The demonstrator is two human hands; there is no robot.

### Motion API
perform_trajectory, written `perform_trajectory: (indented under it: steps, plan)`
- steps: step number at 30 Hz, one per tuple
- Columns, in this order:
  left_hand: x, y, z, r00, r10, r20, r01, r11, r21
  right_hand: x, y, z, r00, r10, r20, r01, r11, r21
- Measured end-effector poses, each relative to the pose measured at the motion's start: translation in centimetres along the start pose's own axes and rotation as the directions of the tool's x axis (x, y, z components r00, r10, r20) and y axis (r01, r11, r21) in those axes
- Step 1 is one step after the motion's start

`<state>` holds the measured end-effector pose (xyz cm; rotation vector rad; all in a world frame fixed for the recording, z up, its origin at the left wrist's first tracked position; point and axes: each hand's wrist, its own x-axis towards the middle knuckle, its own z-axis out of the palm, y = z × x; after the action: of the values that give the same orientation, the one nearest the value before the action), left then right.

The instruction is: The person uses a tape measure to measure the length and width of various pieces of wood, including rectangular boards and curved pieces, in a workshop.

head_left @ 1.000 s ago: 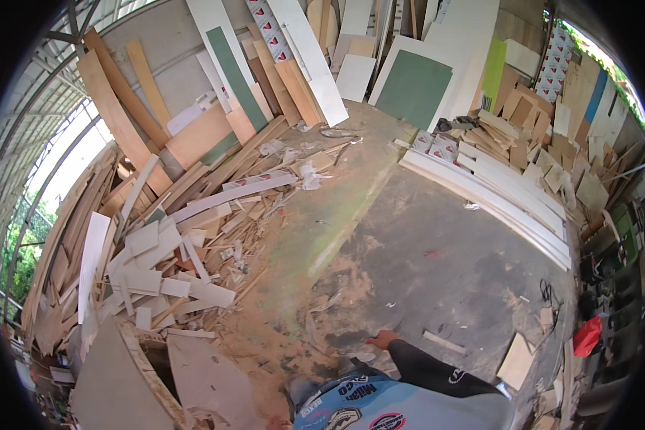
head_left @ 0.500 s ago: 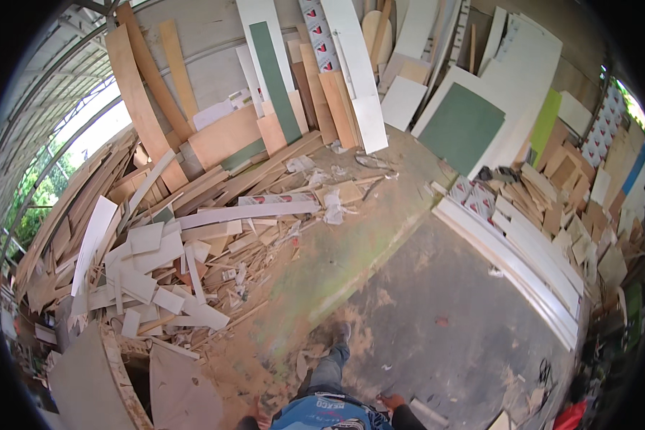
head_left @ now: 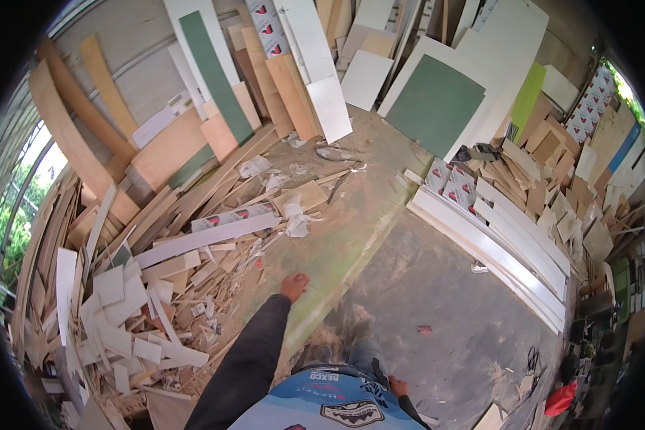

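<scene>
My left hand (head_left: 294,287) is stretched forward over the greenish, dusty strip of floor (head_left: 337,254). Its fingers are loosely bent and look apart, and I make out nothing held in them. Low beside my right hip hangs my right hand (head_left: 398,385), small in view with its fingers mostly hidden. To the left of my left hand lies a heap of offcut boards (head_left: 125,315), the nearest things to it. Neither hand touches any board.
Long white panels (head_left: 491,251) lie on the floor to the right. Tall boards, a green panel (head_left: 437,97) among them, lean along the far wall. Stacked wood scraps (head_left: 545,165) stand at far right. A crumpled white wrapper (head_left: 296,215) and a reddish piece (head_left: 424,330) lie on the floor.
My left hand has swung up and forward from beside my body. The view has turned, so the boards and panels appear farther left. My right hand stays low by my hip.
</scene>
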<state>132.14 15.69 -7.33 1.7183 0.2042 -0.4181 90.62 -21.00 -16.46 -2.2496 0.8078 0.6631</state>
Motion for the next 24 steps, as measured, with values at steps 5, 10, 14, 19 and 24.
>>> perform_trajectory:
  steps: [5, 10, 14, 19, 24]
  plan:
    - [6.6, 8.1, 6.1, 0.983, -0.013, 0.181, 0.026, 0.997, -0.072, 7.2, -5.7, -2.1, 0.973, 0.189, 0.130, -0.209, 0.965, 0.160]
    - [15.2, -0.8, 3.7, 0.991, -0.037, 0.125, -0.025, 0.887, 0.462, 16.4, -9.1, -9.8, 0.954, 0.236, 0.184, -0.256, 0.962, 0.091]
    - [14.3, -7.7, -2.6, 0.969, -0.012, 0.247, -0.235, 0.272, 0.933, 25.9, -13.9, -17.9, 0.937, 0.275, 0.216, -0.300, 0.949, 0.094]
    - [11.0, -7.9, 0.0, 0.719, -0.687, -0.102, 0.652, 0.617, 0.440, 42.8, -20.4, -28.0, 0.979, 0.170, 0.108, -0.180, 0.979, 0.093]
    - [13.6, -4.2, 4.9, 0.641, -0.765, -0.063, 0.739, 0.593, 0.321, 55.1, -30.3, -35.9, 0.965, -0.087, -0.249, 0.107, 0.992, 0.067]
